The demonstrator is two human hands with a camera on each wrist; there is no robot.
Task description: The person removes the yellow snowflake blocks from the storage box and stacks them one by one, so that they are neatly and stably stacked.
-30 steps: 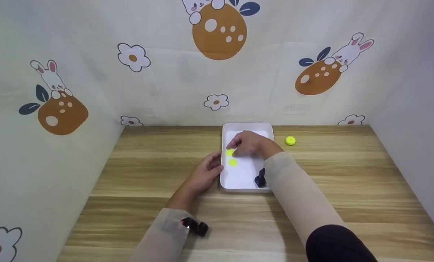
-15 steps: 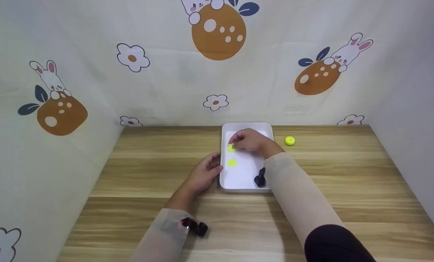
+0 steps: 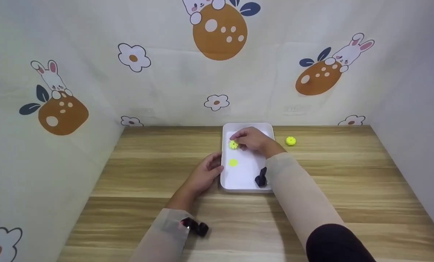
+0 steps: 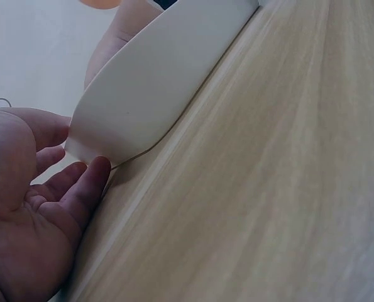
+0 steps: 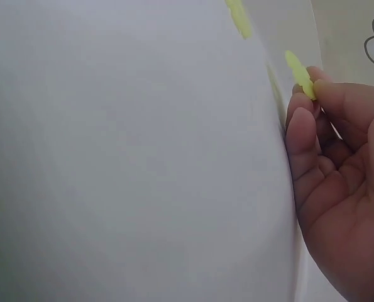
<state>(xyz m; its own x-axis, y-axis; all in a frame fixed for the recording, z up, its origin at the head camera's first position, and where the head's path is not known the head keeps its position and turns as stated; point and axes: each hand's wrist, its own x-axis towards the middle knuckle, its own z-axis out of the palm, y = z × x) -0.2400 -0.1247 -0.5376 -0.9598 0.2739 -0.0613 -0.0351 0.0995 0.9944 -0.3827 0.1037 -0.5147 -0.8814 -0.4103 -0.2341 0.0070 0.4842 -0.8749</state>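
Note:
In the head view my right hand [image 3: 252, 140] is over the white tray [image 3: 244, 182] and pinches a thin yellow notched disc [image 3: 233, 145] by its edge, with a small dark dot at its middle. The right wrist view has this disc [image 5: 302, 75] edge-on between thumb and fingertips, tilted and raised off the tray floor. A second yellow disc [image 3: 232, 162] lies flat in the tray, nearer the front. My left hand [image 3: 204, 174] rests at the tray's left side; in the left wrist view its fingertips touch the tray's outer wall [image 4: 136, 94] with fingers loosely bent.
A thicker yellow notched round piece [image 3: 290, 141] lies on the wooden table [image 3: 148, 163], right of the tray. Patterned cloth walls [image 3: 166, 87] enclose the table at the back and sides. A black wrist camera [image 3: 261, 177] hangs over the tray's front right corner.
My right hand has lifted the yellow disc and shifted it slightly toward the back of the tray, turning its face more into view. The left hand has stayed put.

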